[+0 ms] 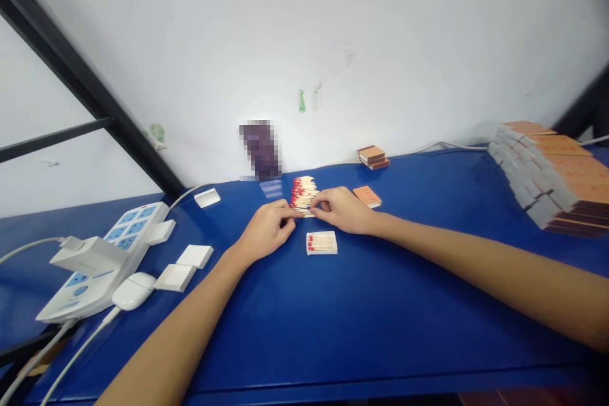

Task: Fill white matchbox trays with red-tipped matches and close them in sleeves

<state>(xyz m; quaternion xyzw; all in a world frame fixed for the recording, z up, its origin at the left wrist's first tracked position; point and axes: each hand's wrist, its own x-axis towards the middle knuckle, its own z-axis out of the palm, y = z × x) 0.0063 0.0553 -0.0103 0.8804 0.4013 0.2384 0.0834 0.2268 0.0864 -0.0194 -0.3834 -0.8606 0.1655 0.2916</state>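
Note:
A pile of red-headed matches (305, 190) lies on the blue table, heads to the left. My left hand (267, 229) is at the near left of the pile, its index finger reaching along the match heads and its thumb curled below. From the right, my right hand (346, 210) pinches the plain ends of matches at the pile's near edge. How many matches are between the fingers cannot be made out. Just in front of my hands lies a white matchbox tray (328, 251), partly filled with a row of matches. An orange matchbox sleeve (367, 196) rests beyond my right hand.
Several white empty trays (194, 256) lie at left beside a power strip (147, 212) with a charger (90, 259), a white case (134, 292) and cables. A pixelated dark object (261, 149) leans on the wall. Matchboxes (372, 155) stand behind; a large matchbox stack (547, 171) is at right.

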